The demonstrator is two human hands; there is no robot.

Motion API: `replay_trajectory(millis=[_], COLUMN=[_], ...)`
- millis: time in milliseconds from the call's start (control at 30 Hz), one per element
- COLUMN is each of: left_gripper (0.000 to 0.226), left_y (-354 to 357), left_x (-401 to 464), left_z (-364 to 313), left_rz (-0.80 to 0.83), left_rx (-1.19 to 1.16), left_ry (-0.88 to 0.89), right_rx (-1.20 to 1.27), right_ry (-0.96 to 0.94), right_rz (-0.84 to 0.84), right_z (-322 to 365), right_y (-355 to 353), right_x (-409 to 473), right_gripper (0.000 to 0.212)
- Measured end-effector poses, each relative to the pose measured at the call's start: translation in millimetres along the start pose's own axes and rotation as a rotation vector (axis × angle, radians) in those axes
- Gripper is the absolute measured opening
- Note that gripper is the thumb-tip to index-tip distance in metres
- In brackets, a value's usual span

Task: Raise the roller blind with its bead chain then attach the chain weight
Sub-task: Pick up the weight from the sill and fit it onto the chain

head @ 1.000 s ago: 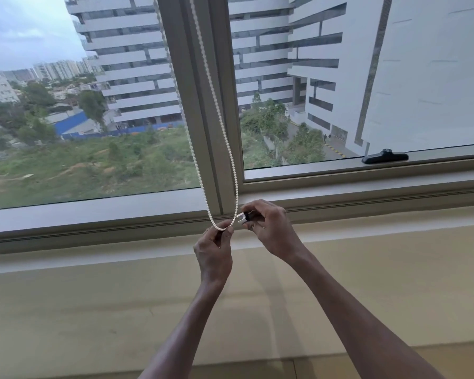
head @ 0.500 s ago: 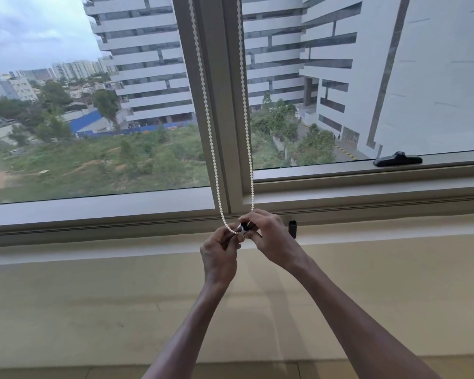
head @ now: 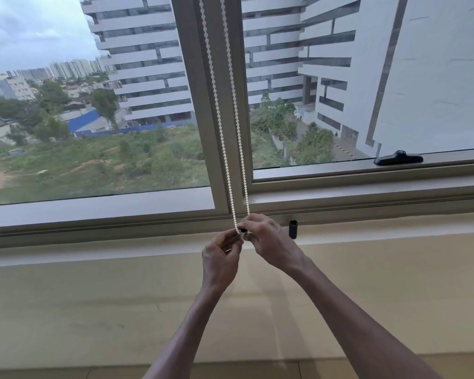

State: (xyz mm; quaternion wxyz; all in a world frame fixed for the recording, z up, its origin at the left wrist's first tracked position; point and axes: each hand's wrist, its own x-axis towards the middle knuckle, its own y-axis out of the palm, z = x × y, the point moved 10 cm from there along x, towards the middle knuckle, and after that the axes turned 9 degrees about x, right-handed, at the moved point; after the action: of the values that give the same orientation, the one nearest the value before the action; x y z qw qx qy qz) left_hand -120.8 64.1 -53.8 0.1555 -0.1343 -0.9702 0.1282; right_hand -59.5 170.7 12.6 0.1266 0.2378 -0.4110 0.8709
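A wide window with a pale grey metal frame [head: 99, 212] fills the upper part of the view, its thick upright mullion [head: 222, 91] dividing two panes that look out on white multi-storey buildings and green scrubland. Below it runs a plain beige plastered wall [head: 93, 310] with a shallow ledge along its top.

Two bare forearms reach up from the bottom edge and meet just under the foot of the mullion. The left hand [head: 220, 262] and the right hand [head: 271, 242] are drawn close together, fingertips almost touching, both pinched on the bottom of the chain loop.

The white plastic bead chain [head: 225, 132] hangs in two nearly parallel strands down the face of the mullion, converging at the hands. Where the loop ends, a small dark-and-white chain weight [head: 243, 233] sits between the fingertips of both hands, mostly hidden by them; whether it is fully clipped onto the chain cannot be told.

A black window handle [head: 398, 157] lies flat on the lower rail of the right-hand pane. A small black cylindrical piece [head: 293, 229] stands against the frame just right of the right hand.
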Motion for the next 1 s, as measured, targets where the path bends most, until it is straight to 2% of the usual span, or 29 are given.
replay_trajectory(millis=[200,333,467,600,800,900,1000], left_gripper=[0.02,0.028,0.027,0.025,0.018,0.017,0.017], left_y=[-1.6,-2.2,-4.5,-1.9,2.3,1.8,3.8], left_x=[8.1,16.5,24.7,27.8,31.2,31.2,31.4], left_z=[-8.9,-14.6,-17.1,-19.9,-18.9,-16.2,-14.4], left_rz=[0.02,0.035,0.046,0.071,0.057,0.043,0.07], left_rx=[-0.03,-0.134,-0.11,-0.065,0.049,0.064,0.061], left_ry=[0.04,0.047,0.061,0.097,0.13,0.125,0.103], right_rx=[-0.041,-0.052,-0.004,0.037,0.14,0.293,0.596], right_ry=[0.0,0.048,0.065,0.051,0.025,0.157,0.396], right_rz=[0.009,-0.021,-0.045,-0.112,-0.31,-0.426,-0.415], right_z=[-1.7,-8.6,-13.8,-18.2,-23.1,-42.0,-71.8], right_y=[3.2,2.0,2.3,-1.0,-7.2,-10.5,3.7], right_x=[4.7,8.1,9.8,7.5,-8.5,-14.8,-21.0], right_gripper=[0.027,0.041,0.052,0.045,0.045,0.036,0.038])
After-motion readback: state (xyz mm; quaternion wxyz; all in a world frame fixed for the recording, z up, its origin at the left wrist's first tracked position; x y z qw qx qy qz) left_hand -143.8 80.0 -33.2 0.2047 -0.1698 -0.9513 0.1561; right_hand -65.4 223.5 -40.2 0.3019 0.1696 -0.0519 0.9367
